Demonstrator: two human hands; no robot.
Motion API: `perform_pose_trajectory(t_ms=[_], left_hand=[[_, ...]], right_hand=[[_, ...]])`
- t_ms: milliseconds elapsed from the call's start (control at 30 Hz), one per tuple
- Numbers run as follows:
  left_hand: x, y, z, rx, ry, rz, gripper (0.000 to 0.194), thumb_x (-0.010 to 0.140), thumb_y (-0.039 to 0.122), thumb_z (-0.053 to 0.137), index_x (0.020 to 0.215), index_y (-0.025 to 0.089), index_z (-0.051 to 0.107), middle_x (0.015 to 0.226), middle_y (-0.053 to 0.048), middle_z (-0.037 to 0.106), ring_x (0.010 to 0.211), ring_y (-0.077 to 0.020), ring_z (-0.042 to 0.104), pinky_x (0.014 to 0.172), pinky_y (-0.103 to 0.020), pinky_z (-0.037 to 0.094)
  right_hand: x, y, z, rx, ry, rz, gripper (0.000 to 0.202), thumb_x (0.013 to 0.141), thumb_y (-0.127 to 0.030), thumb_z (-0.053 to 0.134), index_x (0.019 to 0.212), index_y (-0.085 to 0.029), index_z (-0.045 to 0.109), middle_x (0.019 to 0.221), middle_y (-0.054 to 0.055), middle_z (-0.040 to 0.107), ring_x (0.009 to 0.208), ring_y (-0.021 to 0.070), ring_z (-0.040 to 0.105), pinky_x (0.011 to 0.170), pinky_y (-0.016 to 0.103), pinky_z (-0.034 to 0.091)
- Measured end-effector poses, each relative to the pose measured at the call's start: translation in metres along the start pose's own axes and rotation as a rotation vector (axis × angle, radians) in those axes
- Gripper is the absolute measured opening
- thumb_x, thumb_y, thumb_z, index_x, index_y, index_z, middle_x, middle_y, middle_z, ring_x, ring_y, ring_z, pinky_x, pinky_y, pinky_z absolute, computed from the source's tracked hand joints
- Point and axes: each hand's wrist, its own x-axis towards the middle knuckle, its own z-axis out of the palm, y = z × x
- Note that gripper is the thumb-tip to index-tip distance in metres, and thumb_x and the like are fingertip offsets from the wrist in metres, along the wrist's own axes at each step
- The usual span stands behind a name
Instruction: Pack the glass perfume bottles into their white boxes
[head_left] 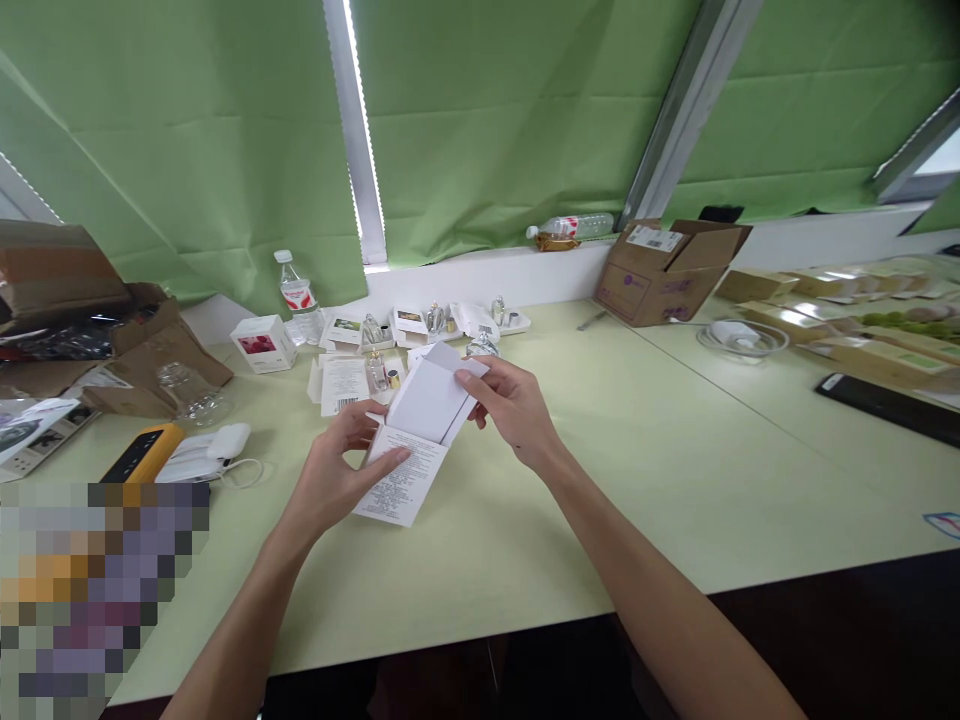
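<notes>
My left hand is closed around a small white carton printed with dense text, its thumb lying across the printed face. A plain white cardboard insert sticks out of the carton's upper end, partly inside it. With thumb and fingers, my right hand pinches the insert's upper right edge. Just beyond my hands are a glass perfume bottle with a gold cap beside it and a white card with a barcode. Whether anything sits inside the insert is hidden.
Several opened boxes with small bottles line the back, near a white box and a water bottle. Cardboard boxes stand at left and right. A white cable and a black slab-like object lie at right.
</notes>
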Motion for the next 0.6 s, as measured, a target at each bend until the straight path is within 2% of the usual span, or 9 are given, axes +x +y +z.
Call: perform_pose_trajectory(t_ms=[267, 433, 600], left_hand=[[0.0008, -0.0026, 0.0001, 0.003, -0.001, -0.004, 0.043, 0.077, 0.038, 0.074, 0.113, 0.026, 0.053, 0.095, -0.001, 0.070, 0.085, -0.0170, 0.067, 0.079, -0.032, 0.054], [0.0012, -0.0029, 0.0001, 0.019, 0.002, -0.011, 0.043, 0.077, 0.039, 0.074, 0.113, 0.027, 0.053, 0.094, 0.000, 0.069, 0.085, -0.0163, 0.066, 0.079, -0.031, 0.054], [0.0007, -0.0034, 0.0001, 0.025, 0.008, -0.012, 0.044, 0.077, 0.040, 0.074, 0.114, 0.027, 0.053, 0.093, 0.000, 0.070, 0.085, -0.0162, 0.067, 0.080, -0.032, 0.054]], right_hand=[[0.0016, 0.0020, -0.0036, 0.034, 0.041, -0.005, 0.030, 0.081, -0.047, 0.068, 0.087, -0.018, 0.067, 0.068, 0.001, 0.062, 0.054, 0.0109, 0.054, 0.046, 0.023, 0.044], [0.0024, 0.0012, -0.0040, 0.015, 0.061, -0.026, 0.026, 0.081, -0.043, 0.068, 0.084, -0.017, 0.070, 0.077, 0.003, 0.062, 0.066, 0.0128, 0.053, 0.053, 0.025, 0.047], [0.0019, -0.0004, -0.0032, -0.040, 0.128, -0.099, 0.021, 0.081, -0.039, 0.069, 0.082, -0.018, 0.072, 0.092, 0.004, 0.062, 0.067, 0.0107, 0.047, 0.052, 0.024, 0.040]])
